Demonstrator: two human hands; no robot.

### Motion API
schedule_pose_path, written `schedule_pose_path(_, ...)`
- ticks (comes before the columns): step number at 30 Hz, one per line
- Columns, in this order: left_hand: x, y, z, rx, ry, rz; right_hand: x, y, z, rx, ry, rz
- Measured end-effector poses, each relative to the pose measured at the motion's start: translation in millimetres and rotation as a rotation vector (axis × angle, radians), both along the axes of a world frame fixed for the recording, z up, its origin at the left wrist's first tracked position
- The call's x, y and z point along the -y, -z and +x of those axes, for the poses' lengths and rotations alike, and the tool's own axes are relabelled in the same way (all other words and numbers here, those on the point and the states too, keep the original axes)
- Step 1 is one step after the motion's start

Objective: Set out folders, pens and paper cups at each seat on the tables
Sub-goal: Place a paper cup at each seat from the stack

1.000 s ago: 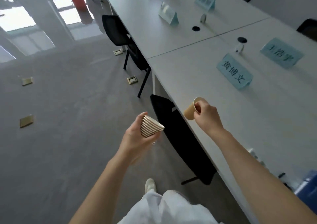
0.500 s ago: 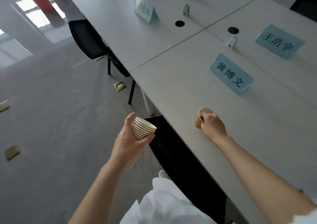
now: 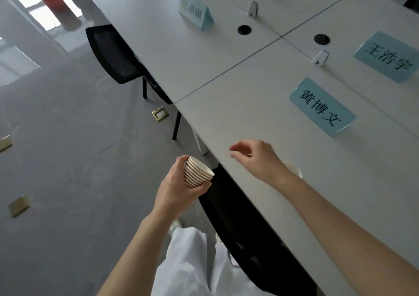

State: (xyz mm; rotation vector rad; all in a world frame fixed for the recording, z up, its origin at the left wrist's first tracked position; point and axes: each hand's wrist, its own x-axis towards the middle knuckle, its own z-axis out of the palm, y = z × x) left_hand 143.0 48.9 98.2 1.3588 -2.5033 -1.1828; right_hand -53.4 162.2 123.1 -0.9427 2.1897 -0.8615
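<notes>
Cup stack: nested paper cups [image 3: 198, 172], tan ribbed walls, pale rolled rims, tilted with mouths facing right, off the counter's near-left edge.
Left hand [image 3: 179, 188]: wrapped around the stack's base, fingers curled behind it.
Single cup [image 3: 294, 168]: round white rim on the counter [image 3: 260, 118], mostly hidden behind the right wrist.
Right hand [image 3: 258, 159]: empty, palm down, fingers loosely spread, above the counter's near edge.
Name card [image 3: 322, 107]: smooth light-blue paper tent, black characters, farther right.
Chair [image 3: 244, 234]: black mesh, tucked under.

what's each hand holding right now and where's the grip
Left hand grips the stack of paper cups around its lower sides. Right hand holds nothing.
</notes>
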Motion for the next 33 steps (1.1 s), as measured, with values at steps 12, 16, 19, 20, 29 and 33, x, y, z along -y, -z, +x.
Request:
schedule_pose_path(12, 180.0, 5.0, 29.0, -0.005, 0.109, -0.101, 205.6, -5.4, 74.2, 0.187, -0.270, 0.010)
schedule_pose_path(16, 253.8, 2.6, 45.5, 0.006, 0.113, -0.090, 277.2, -9.8, 87.8, 0.118, -0.251, 0.024)
schedule_pose_path(19, 305.4, -2.0, 49.7, 0.003, 0.119, -0.088, 322.4, -14.6, 91.6, 0.128, -0.206, -0.008)
schedule_pose_path(20, 320.5, -3.2, 49.6, -0.008, 0.116, -0.092, 335.7, -15.7, 90.8, 0.135, -0.192, -0.028)
schedule_pose_path(29, 443.4, -9.4, 22.3, -0.086, -0.001, -0.069, 451.6, -17.2, 21.6, 0.050, 0.113, -0.133)
schedule_pose_path(33, 500.8, -8.1, -10.6, -0.091, -0.027, -0.065, 513.8, -3.3, -35.8, -0.150, 0.137, -0.074)
